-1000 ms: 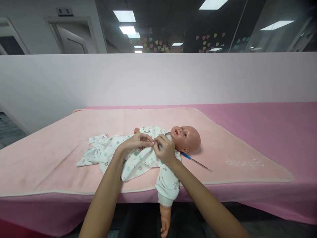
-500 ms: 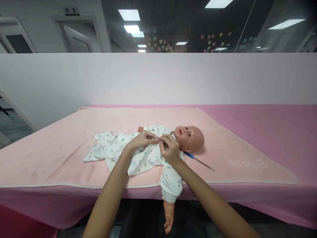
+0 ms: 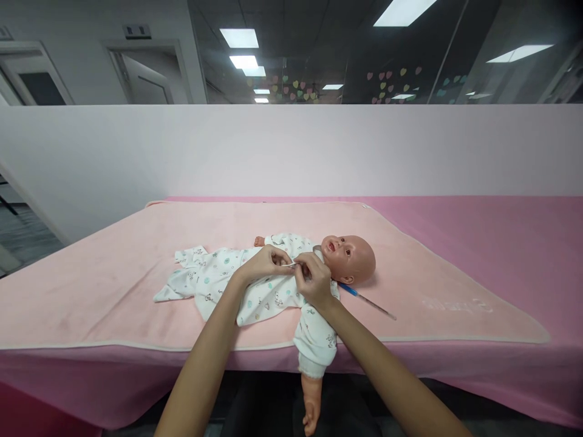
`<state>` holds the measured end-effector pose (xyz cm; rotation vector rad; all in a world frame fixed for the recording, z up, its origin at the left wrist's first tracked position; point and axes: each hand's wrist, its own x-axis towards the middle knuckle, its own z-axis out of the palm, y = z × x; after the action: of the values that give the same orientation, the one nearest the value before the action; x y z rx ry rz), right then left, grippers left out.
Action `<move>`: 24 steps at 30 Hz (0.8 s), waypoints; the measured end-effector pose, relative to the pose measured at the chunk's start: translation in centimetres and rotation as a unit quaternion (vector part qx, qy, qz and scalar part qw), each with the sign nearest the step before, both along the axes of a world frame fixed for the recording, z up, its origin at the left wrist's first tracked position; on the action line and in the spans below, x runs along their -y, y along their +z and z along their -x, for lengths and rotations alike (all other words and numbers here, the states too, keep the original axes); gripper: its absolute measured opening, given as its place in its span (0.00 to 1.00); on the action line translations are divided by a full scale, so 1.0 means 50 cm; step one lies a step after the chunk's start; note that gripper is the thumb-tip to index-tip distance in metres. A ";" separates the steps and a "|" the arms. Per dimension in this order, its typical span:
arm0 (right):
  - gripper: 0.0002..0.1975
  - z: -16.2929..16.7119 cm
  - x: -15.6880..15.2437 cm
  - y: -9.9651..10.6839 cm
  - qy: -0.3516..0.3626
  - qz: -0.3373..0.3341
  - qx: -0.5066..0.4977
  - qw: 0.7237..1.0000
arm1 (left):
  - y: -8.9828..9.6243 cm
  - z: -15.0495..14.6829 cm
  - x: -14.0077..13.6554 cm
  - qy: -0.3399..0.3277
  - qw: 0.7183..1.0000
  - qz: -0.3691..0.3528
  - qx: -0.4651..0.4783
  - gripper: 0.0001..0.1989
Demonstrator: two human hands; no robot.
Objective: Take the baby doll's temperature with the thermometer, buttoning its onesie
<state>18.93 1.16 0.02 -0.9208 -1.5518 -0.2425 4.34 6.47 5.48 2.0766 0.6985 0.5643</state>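
A baby doll (image 3: 357, 258) lies on its back, its head to the right, dressed in a white printed baby romper (image 3: 268, 300). Over the doll's chest, my left hand (image 3: 264, 263) and my right hand (image 3: 313, 280) meet, fingertips close together. Each pinches the romper's front, where a thin white strip of it shows between them; whether it is a tie or an edge, I cannot tell. The doll's near sleeve (image 3: 316, 340) hangs over the table's front edge with the bare forearm below. The romper's legs lie flat at the left.
A peach blanket (image 3: 113, 285) is spread under the doll on a pink-covered table (image 3: 501, 243). A thin rod with a blue end (image 3: 350, 289) lies by the doll's shoulder, partly hidden. A white partition (image 3: 291, 152) stands behind the table.
The view has tilted up slightly. My fingers have shifted a little at the doll's chest, and the white strip between them now shows more clearly. The doll lies as before.
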 end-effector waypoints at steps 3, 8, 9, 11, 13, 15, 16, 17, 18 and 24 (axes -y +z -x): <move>0.08 0.001 0.000 -0.001 0.007 0.017 0.014 1.000 | -0.004 -0.004 0.004 0.020 0.998 -0.054 -0.024 0.14; 0.08 0.000 -0.001 0.000 -0.004 0.033 0.029 0.999 | -0.004 -0.002 0.014 0.020 0.995 -0.089 -0.039 0.12; 0.07 -0.001 -0.001 0.000 -0.010 0.039 0.034 0.999 | -0.003 -0.001 0.015 0.020 0.995 -0.088 -0.041 0.11; 0.07 -0.001 -0.001 0.000 -0.021 0.049 0.043 0.998 | -0.003 0.000 0.014 0.022 0.996 -0.085 -0.034 0.11; 0.06 -0.001 -0.001 0.001 -0.026 0.055 0.051 0.997 | -0.004 0.000 0.012 0.020 0.997 -0.078 -0.020 0.10; 0.05 -0.001 0.000 0.002 -0.028 0.060 0.055 0.996 | -0.006 0.000 0.009 0.020 0.998 -0.064 -0.007 0.09; 0.05 0.000 0.000 0.003 -0.028 0.063 0.056 0.996 | -0.008 0.000 0.008 0.021 0.998 -0.055 -0.003 0.09; 0.05 0.000 0.000 0.003 -0.028 0.065 0.057 0.996 | -0.009 0.000 0.008 0.023 0.999 -0.048 0.001 0.09; 0.05 0.000 0.000 0.003 -0.027 0.067 0.057 0.996 | -0.009 0.000 0.008 0.026 0.999 -0.041 0.006 0.09; 0.05 0.000 0.000 0.002 -0.040 0.072 0.067 0.994 | -0.006 0.008 0.008 0.053 0.995 -0.081 0.000 0.13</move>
<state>18.92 1.16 0.10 -1.0993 -1.6747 -0.2553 3.92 6.06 5.16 2.1985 0.7894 0.7000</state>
